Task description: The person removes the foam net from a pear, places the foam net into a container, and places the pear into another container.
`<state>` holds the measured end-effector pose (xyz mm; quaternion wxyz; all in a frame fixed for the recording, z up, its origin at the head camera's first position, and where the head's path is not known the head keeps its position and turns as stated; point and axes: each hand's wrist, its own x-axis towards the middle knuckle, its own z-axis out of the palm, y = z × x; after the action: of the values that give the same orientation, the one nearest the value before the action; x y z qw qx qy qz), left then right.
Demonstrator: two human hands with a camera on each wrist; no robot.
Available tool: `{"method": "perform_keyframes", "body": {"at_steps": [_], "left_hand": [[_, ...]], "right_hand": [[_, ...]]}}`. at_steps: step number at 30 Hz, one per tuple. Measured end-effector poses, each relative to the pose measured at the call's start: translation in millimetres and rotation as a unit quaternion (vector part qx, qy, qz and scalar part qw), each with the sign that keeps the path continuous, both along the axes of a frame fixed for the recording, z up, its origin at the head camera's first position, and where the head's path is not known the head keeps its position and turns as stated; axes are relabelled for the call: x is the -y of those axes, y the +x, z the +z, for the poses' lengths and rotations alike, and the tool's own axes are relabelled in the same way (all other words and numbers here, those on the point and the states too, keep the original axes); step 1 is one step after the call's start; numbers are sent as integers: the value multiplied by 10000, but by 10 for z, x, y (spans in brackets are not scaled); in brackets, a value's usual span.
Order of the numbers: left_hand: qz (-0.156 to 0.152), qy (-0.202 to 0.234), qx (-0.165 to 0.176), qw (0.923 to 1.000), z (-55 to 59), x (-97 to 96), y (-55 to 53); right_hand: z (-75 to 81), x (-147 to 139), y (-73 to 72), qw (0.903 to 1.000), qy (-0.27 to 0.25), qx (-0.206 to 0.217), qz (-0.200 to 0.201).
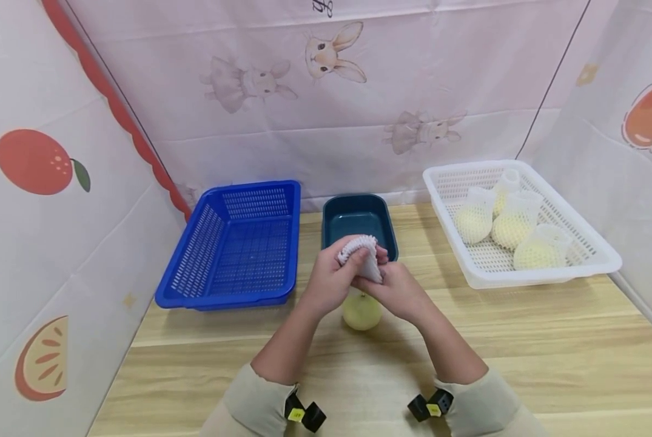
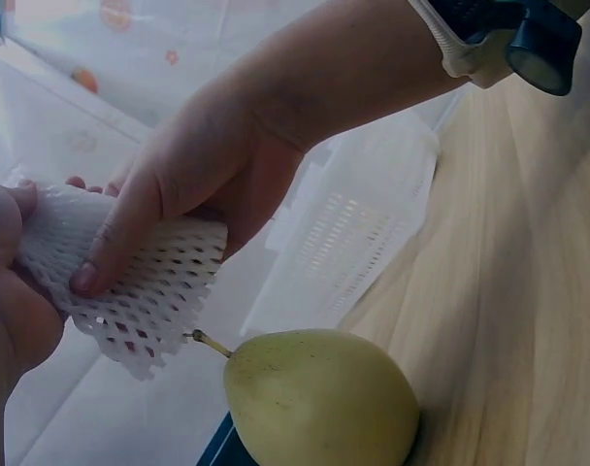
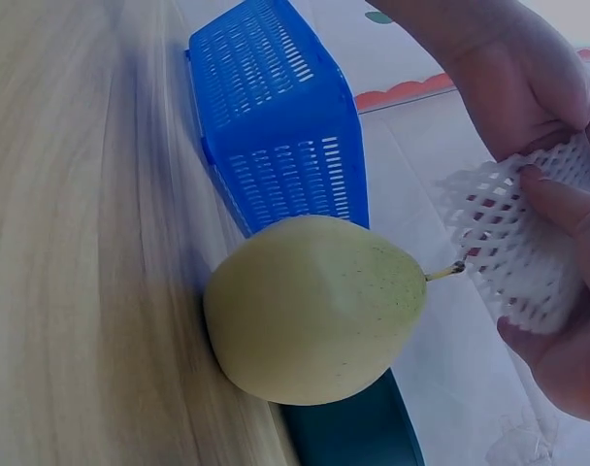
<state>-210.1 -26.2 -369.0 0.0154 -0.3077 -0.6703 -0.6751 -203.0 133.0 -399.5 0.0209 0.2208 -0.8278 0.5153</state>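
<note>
A yellow-green pear (image 1: 361, 313) stands on the wooden table, its stem pointing up, just below both hands. Above it, my left hand (image 1: 328, 279) and my right hand (image 1: 401, 290) together grip a white foam fruit net (image 1: 370, 264). Seen from the left wrist, the net (image 2: 159, 277) hangs with its jagged lower edge close to the stem of the pear (image 2: 319, 398); the right thumb presses on its side. In the right wrist view the net (image 3: 528, 233) is apart from the pear's body (image 3: 314, 311). Some fingers are hidden behind the net.
To the left is a blue basket (image 1: 290, 267) with slotted walls. A dark teal tray (image 1: 353, 224) stands behind the hands. On the right, a white basket (image 1: 484, 267) holds several netted pears (image 1: 514, 227). Printed cloth (image 1: 358, 139) hangs along the back and sides.
</note>
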Motion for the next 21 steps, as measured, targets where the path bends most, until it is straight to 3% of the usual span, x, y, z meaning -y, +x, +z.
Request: {"method": "perform_keyframes", "body": {"at_steps": [4,11,14,18,21], "left_hand": [[187,196,46,9996,48,36,-28],[440,914,266,9945,83,114,-98],[646,1006,259,9925,77,137,-128],[1227,890,195,9882,14,147,-188],[1846,753,106,9799,-94,137,-262]], "right_hand": [[26,-14,-17,10000,-27,24,23],[89,-56,-134,9993,35,-372,-50],[91,-104,-213,9987,110,-485,-134],[51,-214,-322,9982,189,-424,-382],[1,-304,-410,9977,121,-293,-598]]}}
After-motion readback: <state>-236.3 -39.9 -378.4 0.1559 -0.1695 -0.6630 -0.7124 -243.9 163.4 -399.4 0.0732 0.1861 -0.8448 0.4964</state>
